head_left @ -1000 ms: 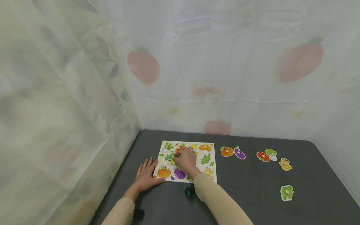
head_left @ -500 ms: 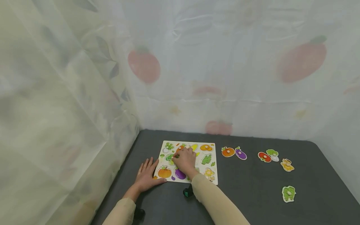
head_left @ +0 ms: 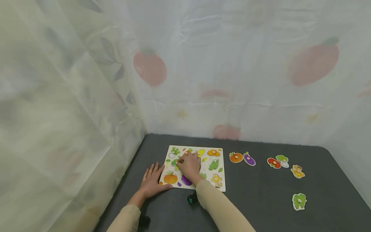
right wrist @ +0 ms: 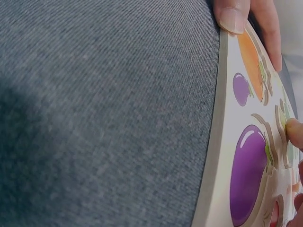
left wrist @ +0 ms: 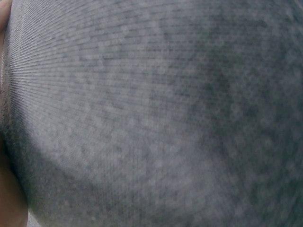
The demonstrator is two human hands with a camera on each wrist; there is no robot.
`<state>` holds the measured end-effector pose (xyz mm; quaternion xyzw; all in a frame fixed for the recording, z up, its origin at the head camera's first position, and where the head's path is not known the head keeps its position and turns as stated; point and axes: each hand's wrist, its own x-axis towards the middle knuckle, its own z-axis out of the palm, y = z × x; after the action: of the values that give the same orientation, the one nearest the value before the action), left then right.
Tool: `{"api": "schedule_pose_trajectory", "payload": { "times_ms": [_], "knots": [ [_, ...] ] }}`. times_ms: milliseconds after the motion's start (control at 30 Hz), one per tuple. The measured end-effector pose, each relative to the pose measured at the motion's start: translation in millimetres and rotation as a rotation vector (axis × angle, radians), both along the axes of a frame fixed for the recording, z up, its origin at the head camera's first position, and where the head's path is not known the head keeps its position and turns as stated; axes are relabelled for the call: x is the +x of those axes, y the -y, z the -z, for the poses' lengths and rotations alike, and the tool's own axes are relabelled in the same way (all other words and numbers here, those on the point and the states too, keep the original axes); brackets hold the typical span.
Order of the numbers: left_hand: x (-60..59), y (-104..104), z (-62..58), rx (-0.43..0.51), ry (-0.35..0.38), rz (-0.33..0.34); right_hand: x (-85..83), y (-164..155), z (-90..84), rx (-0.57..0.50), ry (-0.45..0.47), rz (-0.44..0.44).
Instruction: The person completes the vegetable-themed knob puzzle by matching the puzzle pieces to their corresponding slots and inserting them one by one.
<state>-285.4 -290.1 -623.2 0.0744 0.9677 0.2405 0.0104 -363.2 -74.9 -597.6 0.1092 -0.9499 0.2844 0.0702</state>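
Note:
A white vegetable puzzle board (head_left: 206,161) lies on the dark table. My left hand (head_left: 152,183) rests at its lower left corner with fingers spread and straight, the thumb along the near edge. Over the board's middle, my right hand (head_left: 189,166) pinches a green broccoli puzzle piece (head_left: 175,163) at its place on the left side. The hand hides part of that piece and some printed pictures. In the right wrist view, the right thumb (right wrist: 294,132) is by the green picture, beyond the purple eggplant picture (right wrist: 248,175). The left wrist view shows mostly grey cloth.
Right of the board lie loose pieces: a pumpkin (head_left: 236,157), an eggplant (head_left: 249,159), a tomato (head_left: 273,163), a green-and-white cabbage-like piece (head_left: 282,160), a yellow piece (head_left: 298,171) and a green leafy piece (head_left: 299,201). Curtains (head_left: 232,64) hang behind and at the left.
The view has shifted slightly, so things appear a little further right. My right hand stays at the broccoli piece with only small finger movement. The left hand stays at the board's corner.

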Motion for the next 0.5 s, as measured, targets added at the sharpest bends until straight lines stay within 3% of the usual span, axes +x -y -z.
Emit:
{"api": "schedule_pose_trajectory", "payload": {
  "times_ms": [267, 500],
  "knots": [
    [-1.5, 2.1, 5.9, 0.007, -0.025, 0.004, 1.6, 1.0, 0.1, -0.031, -0.011, -0.005],
    [0.4, -1.3, 0.6, 0.002, -0.02, 0.004, 1.9, 1.7, -0.8, -0.032, -0.013, -0.01]
  ]
}}
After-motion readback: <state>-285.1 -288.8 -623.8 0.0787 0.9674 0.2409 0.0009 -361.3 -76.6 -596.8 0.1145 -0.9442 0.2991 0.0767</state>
